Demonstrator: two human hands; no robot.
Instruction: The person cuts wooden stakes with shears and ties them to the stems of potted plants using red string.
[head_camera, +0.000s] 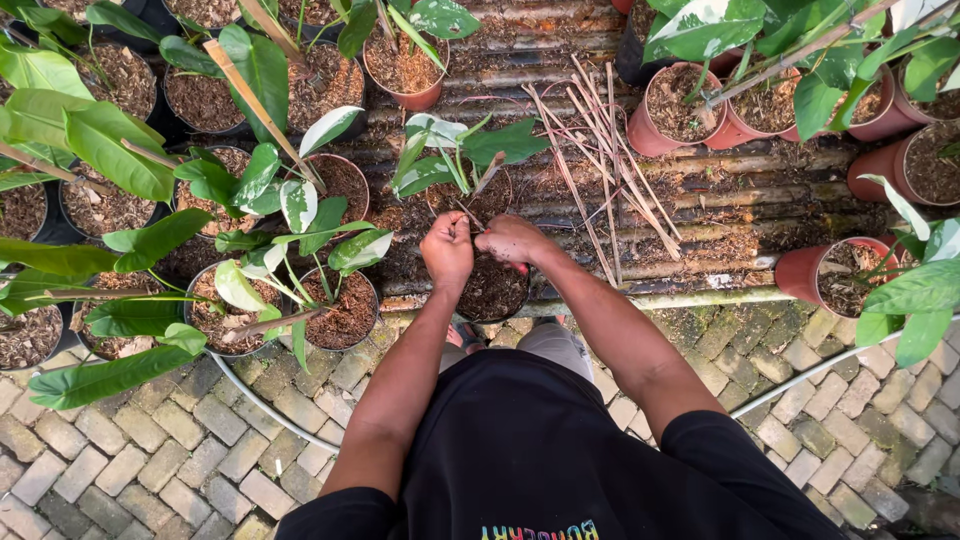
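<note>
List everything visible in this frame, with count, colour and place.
Pot under the hands: one, dark, centre, soil-filled.
Small plant: one, green, behind that pot.
Black pots: several, left, holding green and variegated leafy plants.
Terracotta pots: several, reddish, top and right.
Dry sticks: a loose bundle, tan, on the corrugated sheet, right of centre.
Hose: one, pale, curving across the brick paving.
Left hand: closed on a thin stem over the pot.
Right hand: pinching there too.
</note>
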